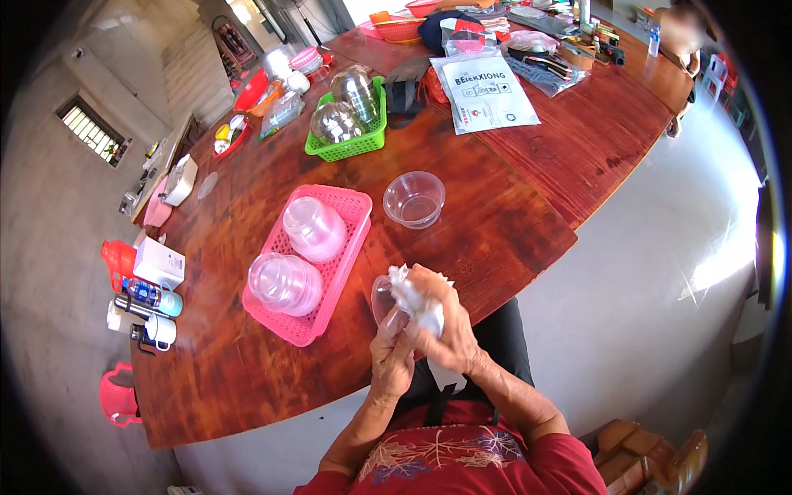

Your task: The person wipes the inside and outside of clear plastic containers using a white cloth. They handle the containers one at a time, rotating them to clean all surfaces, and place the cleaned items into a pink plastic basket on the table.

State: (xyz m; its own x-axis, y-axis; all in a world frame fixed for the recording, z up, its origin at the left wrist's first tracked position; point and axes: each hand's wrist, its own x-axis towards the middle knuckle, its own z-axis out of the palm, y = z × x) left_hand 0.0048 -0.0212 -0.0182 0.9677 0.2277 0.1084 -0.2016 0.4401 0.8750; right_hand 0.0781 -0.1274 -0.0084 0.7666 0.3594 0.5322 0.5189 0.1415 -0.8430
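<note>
Near the table's front edge, my left hand (pixel 391 363) grips a clear plastic bowl (pixel 382 299), partly hidden behind my fingers. My right hand (pixel 450 334) is closed around a crumpled white cloth (pixel 422 310) and presses it against the bowl. To the left lies a pink plastic basket (pixel 353 256) with two stacks of upside-down clear bowls, a nearer stack (pixel 285 285) and a farther stack (pixel 315 229). Another clear bowl (pixel 414 200) stands upright on the wooden table (pixel 487 206), beyond my hands.
A green basket (pixel 350 150) with shiny domed containers stands farther back. Behind the single bowl lies a white printed bag (pixel 487 95). Cups and bottles, with a white mug (pixel 162 331) among them, crowd the left edge. A person (pixel 681 37) sits at the far right.
</note>
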